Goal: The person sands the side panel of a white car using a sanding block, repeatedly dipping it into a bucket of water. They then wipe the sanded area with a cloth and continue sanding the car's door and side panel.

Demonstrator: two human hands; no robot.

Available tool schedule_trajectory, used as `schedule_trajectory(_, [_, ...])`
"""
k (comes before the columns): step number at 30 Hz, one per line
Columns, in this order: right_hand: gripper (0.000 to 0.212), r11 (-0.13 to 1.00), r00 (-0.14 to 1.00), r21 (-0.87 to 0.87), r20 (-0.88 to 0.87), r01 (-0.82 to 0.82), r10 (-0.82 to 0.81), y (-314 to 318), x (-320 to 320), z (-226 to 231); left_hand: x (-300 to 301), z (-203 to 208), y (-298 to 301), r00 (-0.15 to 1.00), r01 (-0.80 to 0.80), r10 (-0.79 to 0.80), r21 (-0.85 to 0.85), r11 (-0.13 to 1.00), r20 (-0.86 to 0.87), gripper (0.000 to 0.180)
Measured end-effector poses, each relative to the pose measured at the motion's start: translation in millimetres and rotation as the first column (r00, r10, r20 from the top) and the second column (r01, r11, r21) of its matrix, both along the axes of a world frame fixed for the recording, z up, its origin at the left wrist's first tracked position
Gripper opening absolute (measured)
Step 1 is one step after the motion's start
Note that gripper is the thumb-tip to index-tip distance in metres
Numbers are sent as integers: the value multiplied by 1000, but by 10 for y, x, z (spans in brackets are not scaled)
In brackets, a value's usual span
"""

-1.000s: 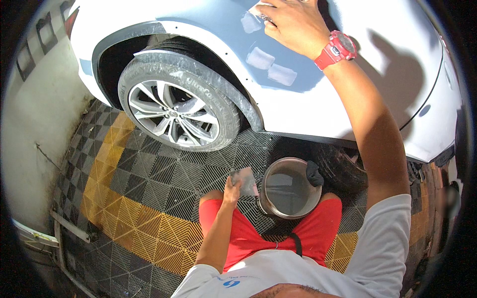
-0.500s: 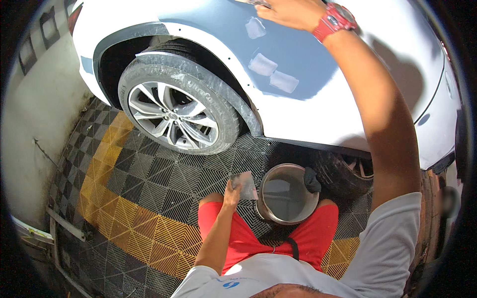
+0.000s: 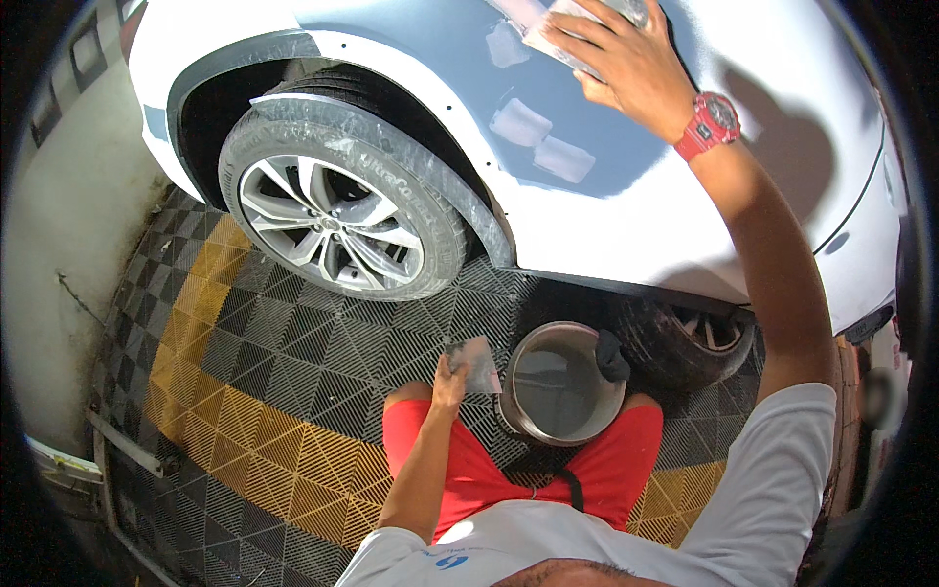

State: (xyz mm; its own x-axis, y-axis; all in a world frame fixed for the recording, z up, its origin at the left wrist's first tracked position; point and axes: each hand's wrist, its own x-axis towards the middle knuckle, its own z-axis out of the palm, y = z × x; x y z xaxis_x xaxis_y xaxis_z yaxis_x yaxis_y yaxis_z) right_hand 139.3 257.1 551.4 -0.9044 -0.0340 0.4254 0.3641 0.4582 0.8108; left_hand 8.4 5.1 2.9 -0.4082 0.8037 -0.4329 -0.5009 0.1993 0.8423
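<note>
My right hand [image 3: 626, 73], with a red watch on its wrist, presses a pale, flat, sheet-like pad [image 3: 548, 37] against the grey-primed panel of a white car [image 3: 606, 230]. Its fingers lie across the pad, and whether this is sandpaper or a block I cannot tell. Light filler patches [image 3: 520, 122] show on the grey area below and left of that hand. Low between my knees, my left hand [image 3: 449, 382] grips a thin, square, semi-clear plate [image 3: 476, 365] by its left edge. The plate is held just left of a bucket's rim.
The round metal bucket [image 3: 506, 393] holds murky grey liquid, with a dark cloth [image 3: 612, 356] draped over its right rim. A car wheel [image 3: 333, 225] stands at the left, and a loose-looking tyre [image 3: 675, 342] lies behind the bucket. Black and yellow grid tiles [image 3: 293, 440] cover the floor.
My right hand has moved down and to the right across the panel, bringing the pale pad into fuller view. My left hand still holds the plate in nearly the same place.
</note>
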Motion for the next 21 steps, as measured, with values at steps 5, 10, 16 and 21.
schedule_trajectory(5, [51, 1000, 1000, -22, 25, -7, 7, -285, -161, 163, -19, -29, -40, 993, -33, 33, 4, 999, -112, 86])
schedule_trajectory(10, [39, 974, 962, -142, -232, -177, 141, -606, -578, 604, 60, 159, -39, 997, -47, 45, -26, 999, -56, 88])
schedule_trajectory(16, [33, 966, 983, -208, -133, -152, 126, -679, -811, 758, 17, -135, 24, 997, -52, 49, -54, 997, -59, 87])
schedule_trajectory(21, [36, 957, 986, -246, -97, -154, 134, -370, -596, 425, -43, -248, -8, 1000, -18, 18, 32, 999, -7, 83])
